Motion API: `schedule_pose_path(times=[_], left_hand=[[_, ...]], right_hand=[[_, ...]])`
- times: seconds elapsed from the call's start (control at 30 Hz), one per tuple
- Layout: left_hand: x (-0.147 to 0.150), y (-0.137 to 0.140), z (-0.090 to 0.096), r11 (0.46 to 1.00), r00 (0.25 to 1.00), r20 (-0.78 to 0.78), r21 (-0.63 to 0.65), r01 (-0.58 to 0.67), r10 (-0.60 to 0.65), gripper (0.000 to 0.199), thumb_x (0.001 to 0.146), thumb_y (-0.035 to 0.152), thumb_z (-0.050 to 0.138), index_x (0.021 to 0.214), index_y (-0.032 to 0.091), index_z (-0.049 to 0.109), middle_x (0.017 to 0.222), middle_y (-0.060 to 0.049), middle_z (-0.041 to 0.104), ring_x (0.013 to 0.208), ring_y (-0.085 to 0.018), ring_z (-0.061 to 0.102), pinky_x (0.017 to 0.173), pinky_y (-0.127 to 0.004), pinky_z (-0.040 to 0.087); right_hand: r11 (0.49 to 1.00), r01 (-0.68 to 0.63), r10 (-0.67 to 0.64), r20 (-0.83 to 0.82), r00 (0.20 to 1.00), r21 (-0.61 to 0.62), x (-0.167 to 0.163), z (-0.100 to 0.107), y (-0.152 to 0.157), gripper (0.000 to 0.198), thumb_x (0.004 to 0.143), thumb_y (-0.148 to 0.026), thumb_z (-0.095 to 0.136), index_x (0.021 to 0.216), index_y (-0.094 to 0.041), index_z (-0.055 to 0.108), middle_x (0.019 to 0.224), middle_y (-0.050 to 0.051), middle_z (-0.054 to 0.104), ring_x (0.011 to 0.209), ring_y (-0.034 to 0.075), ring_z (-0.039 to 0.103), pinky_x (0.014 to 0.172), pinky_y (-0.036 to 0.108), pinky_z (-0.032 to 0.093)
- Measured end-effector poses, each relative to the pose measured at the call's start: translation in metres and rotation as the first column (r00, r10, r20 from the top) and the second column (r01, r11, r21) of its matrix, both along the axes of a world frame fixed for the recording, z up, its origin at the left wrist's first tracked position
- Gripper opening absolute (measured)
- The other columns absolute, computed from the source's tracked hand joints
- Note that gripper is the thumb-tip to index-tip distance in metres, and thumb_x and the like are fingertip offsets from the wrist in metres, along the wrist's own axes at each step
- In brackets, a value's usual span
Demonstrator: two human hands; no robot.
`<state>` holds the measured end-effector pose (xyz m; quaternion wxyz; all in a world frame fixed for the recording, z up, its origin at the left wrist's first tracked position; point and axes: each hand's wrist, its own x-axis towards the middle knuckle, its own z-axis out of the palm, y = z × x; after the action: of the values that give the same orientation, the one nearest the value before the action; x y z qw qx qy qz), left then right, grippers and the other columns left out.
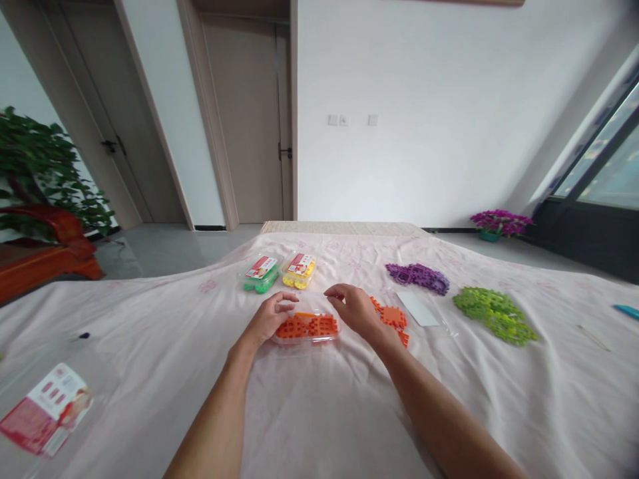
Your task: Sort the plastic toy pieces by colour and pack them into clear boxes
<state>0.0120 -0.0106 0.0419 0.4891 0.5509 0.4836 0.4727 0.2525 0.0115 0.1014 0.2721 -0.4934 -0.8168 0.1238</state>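
Note:
A clear plastic box (309, 339) stands in front of me on the cloth, with orange interlocking pieces (322, 324) in it. My left hand (269, 318) is at the box's left end, its fingers apart and bent over the rim. Over the right end hovers my right hand (353, 307), fingers curved and slightly apart, with nothing visible in them. More loose orange pieces (393, 317) lie just right of that hand, partly hidden by it. Beside them is a clear bag with a white card (417, 309).
Behind are two labelled boxes, of green pieces (261, 274) and yellow pieces (298, 269). Purple pieces (419, 277) and lime-green pieces (494, 314) lie to the right. A large clear bag with a label (47, 409) is at front left. A blue object (626, 311) sits far right.

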Motion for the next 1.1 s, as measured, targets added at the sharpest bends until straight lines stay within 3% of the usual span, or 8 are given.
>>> schedule_pose_path(times=[0.17,0.33,0.43,0.53,0.67,0.87,1.1], left_hand=[[0.002,-0.003,0.005,0.999,0.999,0.030,-0.025,0.022,-0.021,0.042,0.067,0.018,0.065,0.109,0.019,0.060,0.105,-0.011,0.066,0.113,-0.027,0.059,0.080,-0.034,0.053],[0.003,-0.004,0.008,0.999,0.999,0.034,-0.042,0.003,-0.001,0.043,0.065,0.016,0.065,0.108,0.019,0.060,0.103,-0.010,0.066,0.109,-0.026,0.061,0.080,-0.033,0.053],[0.003,-0.003,0.006,0.998,0.998,0.054,-0.060,0.013,-0.010,0.046,0.064,0.013,0.061,0.109,0.020,0.060,0.101,-0.008,0.066,0.093,-0.021,0.066,0.074,-0.031,0.054],[0.002,-0.002,0.004,0.998,0.996,0.082,-0.058,0.035,-0.030,0.048,0.063,0.011,0.060,0.110,0.020,0.059,0.098,-0.005,0.067,0.078,-0.017,0.068,0.068,-0.028,0.054],[0.003,-0.002,0.004,0.997,0.992,0.115,-0.046,0.063,-0.057,0.049,0.063,0.012,0.061,0.112,0.020,0.058,0.091,-0.003,0.069,0.071,-0.015,0.068,0.063,-0.026,0.053],[0.003,0.000,0.002,0.997,0.989,0.127,-0.027,0.076,-0.072,0.052,0.063,0.010,0.056,0.114,0.019,0.056,0.085,-0.002,0.070,0.067,-0.016,0.068,0.059,-0.025,0.053],[0.003,0.000,0.002,0.997,0.994,0.099,-0.064,0.050,-0.043,0.052,0.064,0.010,0.057,0.115,0.018,0.056,0.091,-0.005,0.071,0.068,-0.016,0.069,0.058,-0.024,0.052]], right_hand=[[0.983,-0.181,0.174,0.145,0.974,0.033,-0.019,0.010,-0.013,0.025,0.083,-0.032,0.062,0.105,-0.026,0.072,0.100,0.001,0.073,0.100,0.020,0.059,0.089,0.031,0.041],[0.987,-0.154,0.160,0.352,0.922,-0.046,-0.043,0.013,-0.005,0.024,0.082,-0.028,0.064,0.104,-0.027,0.073,0.094,0.003,0.074,0.099,0.022,0.060,0.086,0.031,0.041],[0.993,-0.108,0.116,0.405,0.907,-0.042,-0.050,0.013,0.004,0.023,0.086,-0.026,0.058,0.103,-0.028,0.074,0.096,0.005,0.073,0.098,0.021,0.062,0.082,0.029,0.041],[0.994,-0.106,0.108,0.401,0.910,-0.027,-0.052,0.014,0.011,0.024,0.088,-0.025,0.054,0.102,-0.028,0.074,0.096,0.005,0.073,0.097,0.020,0.063,0.080,0.027,0.041],[0.981,-0.171,0.191,0.342,0.920,-0.086,-0.052,0.011,0.018,0.022,0.088,-0.026,0.055,0.100,-0.028,0.073,0.097,0.001,0.073,0.091,0.017,0.064,0.071,0.024,0.040],[0.989,-0.147,0.137,0.243,0.960,0.024,-0.048,0.002,0.020,0.020,0.087,-0.023,0.057,0.102,-0.024,0.070,0.107,0.003,0.069,0.091,0.015,0.062,0.072,0.022,0.040],[0.992,-0.123,0.118,0.189,0.975,0.013,-0.041,0.002,0.015,0.022,0.087,-0.024,0.055,0.103,-0.024,0.071,0.103,0.004,0.071,0.095,0.017,0.062,0.077,0.024,0.042]])
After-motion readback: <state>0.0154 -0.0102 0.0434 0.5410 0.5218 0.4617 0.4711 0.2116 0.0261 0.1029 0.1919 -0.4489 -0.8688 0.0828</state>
